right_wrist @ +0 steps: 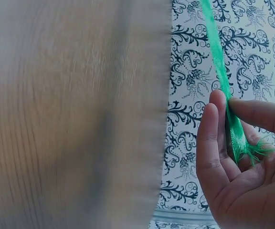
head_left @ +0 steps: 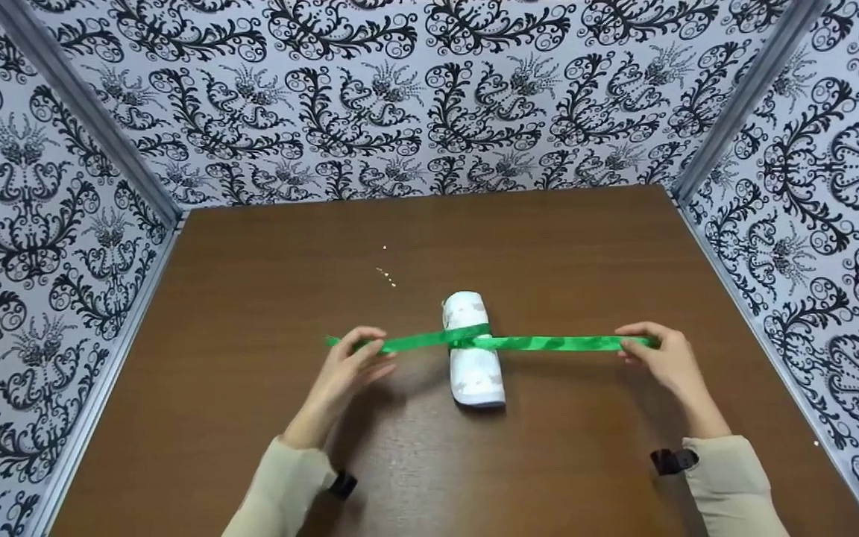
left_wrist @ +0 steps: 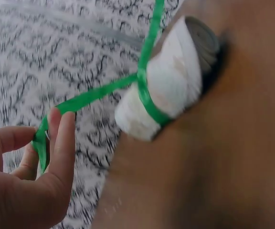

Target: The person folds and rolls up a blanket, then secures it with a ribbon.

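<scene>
A rolled white cloth with faint pale print lies on the table, its rolled end showing in the left wrist view. Round its middle runs a green ribbon, crossed on top, with its two tails stretched out to either side. My left hand pinches the left tail between thumb and fingers, a short end sticking out beyond them. The right tail is pinched by my right hand; its frayed tip hangs by the palm in the right wrist view. Both hands are raised over the table, apart from the roll.
The brown wooden table is bordered by walls covered in black-and-white scroll pattern, with grey metal rails at the corners. Small pale specks lie on the tabletop behind the roll.
</scene>
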Available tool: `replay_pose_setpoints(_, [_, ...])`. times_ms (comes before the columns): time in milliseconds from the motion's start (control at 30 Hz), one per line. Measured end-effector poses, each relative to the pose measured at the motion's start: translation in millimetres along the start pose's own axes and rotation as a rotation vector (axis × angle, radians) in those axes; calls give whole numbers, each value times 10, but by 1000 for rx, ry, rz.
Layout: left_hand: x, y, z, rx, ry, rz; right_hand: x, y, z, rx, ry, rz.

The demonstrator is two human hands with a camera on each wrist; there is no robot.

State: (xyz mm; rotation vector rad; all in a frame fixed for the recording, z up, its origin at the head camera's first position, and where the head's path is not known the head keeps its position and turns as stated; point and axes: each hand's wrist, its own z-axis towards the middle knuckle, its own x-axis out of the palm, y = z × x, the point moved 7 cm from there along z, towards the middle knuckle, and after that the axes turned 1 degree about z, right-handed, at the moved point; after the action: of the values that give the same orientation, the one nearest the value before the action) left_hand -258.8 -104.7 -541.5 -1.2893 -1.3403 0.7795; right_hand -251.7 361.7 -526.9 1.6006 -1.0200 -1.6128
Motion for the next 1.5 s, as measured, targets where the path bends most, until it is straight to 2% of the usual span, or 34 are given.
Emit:
replay_pose_setpoints(133, [-188, 122, -108, -53, 5, 61, -35, -24, 10, 6, 9, -18])
replay_pose_setpoints(233, [-287, 195, -189, -82, 34, 180, -40, -57, 24, 9, 5, -82])
replay_pose_setpoints(367, [-397, 262, -273, -66, 74, 373, 10, -107, 46, 15, 28, -271])
replay_pose_setpoints(500, [-442, 316, -337, -63, 114, 550, 141, -129, 47, 34, 121, -471])
replay_pose_setpoints(533, [-437, 314, -349, -62, 115, 630, 182, -118, 46, 39, 145, -510])
replay_pose_setpoints(633, [-363, 247, -346, -34, 82, 958, 318, -1, 59, 14, 177, -585])
replay_pose_setpoints(700, [-241, 165, -302, 2, 42, 1150, 447, 139, 83, -36, 185, -565])
replay_pose_setpoints(767, [-49, 82, -211, 76, 18, 1234, 627, 303, 120, -114, 204, -490])
replay_pose_setpoints(867, [295, 15, -49, 185, 30, 1223, 979, 506, 168, -205, 293, -327])
replay_pose_setpoints(967, [609, -10, 119, 266, 32, 1189, 1316, 623, 218, -234, 382, -199])
replay_pose_setpoints(1033, [763, 25, 234, 260, 28, 1174, 1481, 645, 254, -214, 407, -153])
replay_pose_setpoints(1100, [874, 87, 348, 226, 26, 1152, 1599, 625, 285, -167, 408, -131])
replay_pose_setpoints(1233, [947, 258, 524, 99, -6, 1173, 1739, 551, 302, -51, 401, -123])
replay_pose_setpoints(1300, [942, 312, 583, 60, -34, 1185, 1764, 544, 301, -34, 394, -126])
replay_pose_setpoints(1367, [931, 337, 625, 56, -53, 1177, 1767, 561, 304, -47, 383, -125])
replay_pose_setpoints(1500, [906, 309, 664, 123, -61, 1105, 1743, 584, 314, -57, 386, -58])
